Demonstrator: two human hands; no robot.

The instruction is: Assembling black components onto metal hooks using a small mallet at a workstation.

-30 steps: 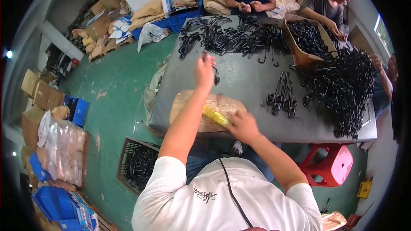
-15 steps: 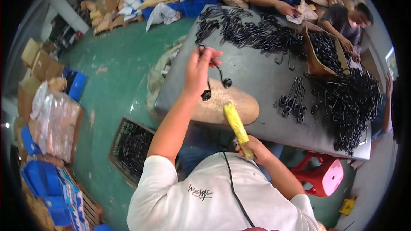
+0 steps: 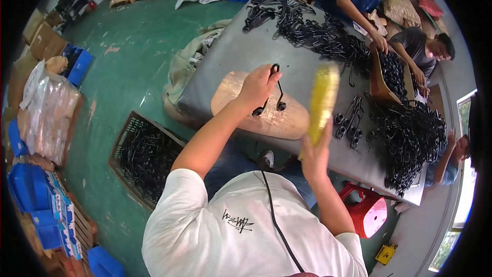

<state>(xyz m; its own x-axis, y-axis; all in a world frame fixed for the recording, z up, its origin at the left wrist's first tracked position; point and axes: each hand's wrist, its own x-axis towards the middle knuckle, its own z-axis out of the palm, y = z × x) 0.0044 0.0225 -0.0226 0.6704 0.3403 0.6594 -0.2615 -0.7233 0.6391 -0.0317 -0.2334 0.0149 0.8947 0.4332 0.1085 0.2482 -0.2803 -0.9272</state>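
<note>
My left hand (image 3: 259,88) is closed around a black bent-wire piece (image 3: 281,105). Two black coil-like ends show below it, over a rounded wooden board (image 3: 230,90) on the grey table. Whether these belong to one piece or two I cannot tell. In my right hand (image 3: 315,158), to the right of the board, a yellow wrapped bar-shaped tool (image 3: 323,107) stands raised, gripped at its lower end. Its upper part is blurred. Several similar black pieces (image 3: 348,120) lie in a small group on the table to the right.
Long heaps of black wire pieces (image 3: 328,36) and a larger pile (image 3: 410,143) cover the grey table (image 3: 225,61). An open cardboard box (image 3: 382,84) stands there. Two people work across it. A filled crate (image 3: 120,143) and a red stool (image 3: 371,215) stand on the floor.
The yellow tool has swung up and right from the board's near edge. My left hand has come down and right, bringing the black piece lower. A far person now reaches to the box.
</note>
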